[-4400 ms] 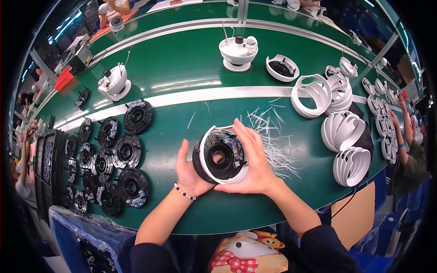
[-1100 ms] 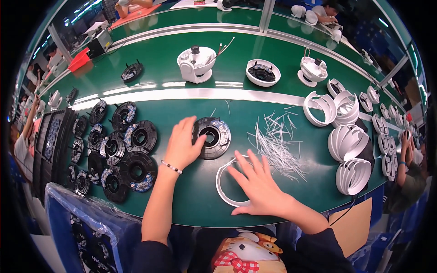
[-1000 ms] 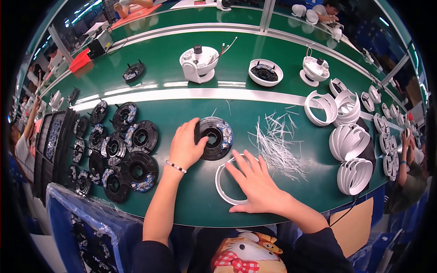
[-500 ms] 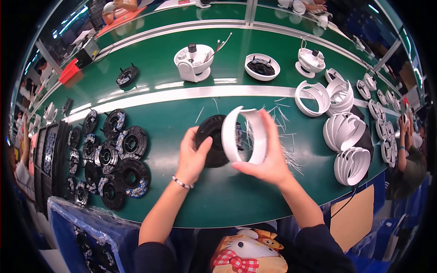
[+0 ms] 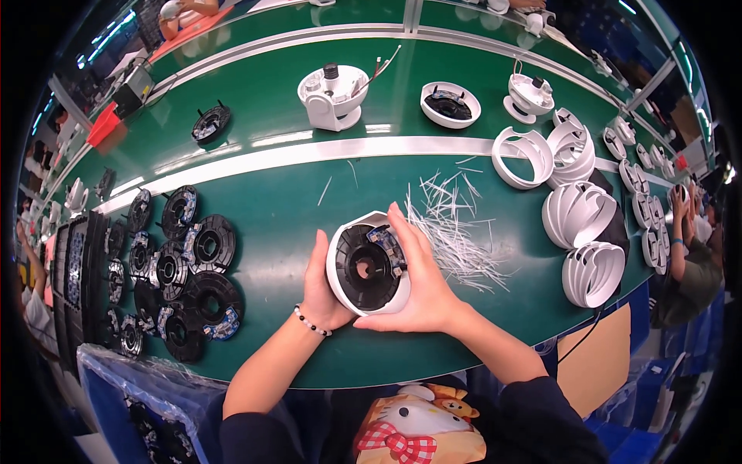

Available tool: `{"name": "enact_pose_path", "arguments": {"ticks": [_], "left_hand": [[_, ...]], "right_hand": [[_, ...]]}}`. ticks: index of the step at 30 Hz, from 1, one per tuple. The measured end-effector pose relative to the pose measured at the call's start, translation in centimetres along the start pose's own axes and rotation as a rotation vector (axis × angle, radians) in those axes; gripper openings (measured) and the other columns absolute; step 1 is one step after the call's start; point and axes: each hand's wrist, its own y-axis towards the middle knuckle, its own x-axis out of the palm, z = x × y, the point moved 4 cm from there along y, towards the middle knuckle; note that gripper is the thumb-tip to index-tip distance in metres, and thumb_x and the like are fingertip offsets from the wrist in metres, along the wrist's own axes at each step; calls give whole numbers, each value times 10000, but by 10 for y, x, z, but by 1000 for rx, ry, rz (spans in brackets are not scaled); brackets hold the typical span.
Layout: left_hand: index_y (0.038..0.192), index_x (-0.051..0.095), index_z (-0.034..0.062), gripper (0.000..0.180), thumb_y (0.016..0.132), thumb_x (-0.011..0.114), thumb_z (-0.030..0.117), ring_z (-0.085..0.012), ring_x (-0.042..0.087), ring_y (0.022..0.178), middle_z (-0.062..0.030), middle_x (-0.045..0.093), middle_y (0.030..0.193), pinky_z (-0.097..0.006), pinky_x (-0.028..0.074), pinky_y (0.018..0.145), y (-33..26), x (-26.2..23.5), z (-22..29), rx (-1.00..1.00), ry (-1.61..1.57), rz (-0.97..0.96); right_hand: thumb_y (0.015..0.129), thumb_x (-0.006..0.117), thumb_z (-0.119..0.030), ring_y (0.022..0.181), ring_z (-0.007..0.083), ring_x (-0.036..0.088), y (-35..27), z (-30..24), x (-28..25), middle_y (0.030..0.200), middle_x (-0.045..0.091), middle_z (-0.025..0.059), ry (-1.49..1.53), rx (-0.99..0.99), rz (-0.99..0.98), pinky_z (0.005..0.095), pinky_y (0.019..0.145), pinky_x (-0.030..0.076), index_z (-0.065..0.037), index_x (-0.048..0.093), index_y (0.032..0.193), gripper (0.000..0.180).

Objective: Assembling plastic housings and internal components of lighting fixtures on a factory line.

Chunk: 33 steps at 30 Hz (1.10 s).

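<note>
A worker's two bare hands hold a white ring [image 5: 400, 298] with a black disc [image 5: 352, 255] framed inside it, raised over the middle of the green counter [image 5: 286, 185] near its front edge. The left hand [image 5: 323, 292], a beaded bracelet [image 5: 312, 321] at its wrist, cups the ring's left side, thumb up, most fingers hidden behind. The right hand [image 5: 421, 282] grips the opposite side, fingers stretched along the wall and thumb at the lower rim. The disc tilts toward the wearer, a blue circuit board [image 5: 386, 246] curving along its upper right; whether it is fully seated cannot be told.

The pair looks light and stiff, probably moulded plastic, smooth enough to slip under a loose grip. The bare board seems the fragile part, so the ring's outer wall appears the safest hold, with fingertips clear of the components.

Just beyond the right hand lies a loose heap of white strips [image 5: 456, 240]. Toward the counter's left end sit more black discs [image 5: 212, 243], beside black trays [image 5: 73, 263]; toward its right end stand nested white rings [image 5: 580, 213]. Past a pale strip [image 5: 309, 148], toward the far edge, are two white domed housings [image 5: 334, 97] and a white bowl [image 5: 450, 106] holding another disc. At far right, a co-worker [image 5: 688, 271] raises both arms.
</note>
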Motion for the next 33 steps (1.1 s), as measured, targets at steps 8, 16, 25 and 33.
{"name": "enact_pose_path", "arguments": {"ticks": [8, 16, 25, 33], "left_hand": [[1263, 337, 58, 769, 773, 355, 650, -268, 458, 1101, -147, 443, 1209, -429, 389, 927, -3, -20, -2, -65, 110, -64], [1238, 359, 17, 674, 696, 531, 380, -264, 488, 1062, -146, 470, 1181, -402, 406, 907, 1, -15, -5, -5, 175, -69], [1189, 403, -11, 609, 709, 480, 355, -254, 530, 992, -162, 508, 1115, -368, 438, 867, 4, -7, 1, 46, 138, -18], [1085, 490, 0, 565, 793, 357, 465, -266, 544, 959, -145, 547, 1062, -404, 436, 852, 15, -10, 9, 1, -44, 277]], "right_hand": [[433, 782, -390, 1187, 379, 258, 5, -7, -6, 1314, 226, 216, -172, -84, -79, 465, 968, 221, 24, 182, 1286, 1123], [456, 754, -462, 1174, 395, 279, -4, -1, 2, 1303, 245, 225, -243, -151, 82, 471, 965, 220, 21, 178, 1292, 1124], [457, 751, -458, 1176, 401, 288, 4, 3, -3, 1310, 250, 225, -184, -209, 71, 466, 971, 231, 17, 179, 1303, 1126], [561, 741, -220, 1121, 301, 420, -2, 13, -4, 1195, 463, 117, -220, -366, 152, 472, 967, 260, -47, 441, 1164, 695]]}}
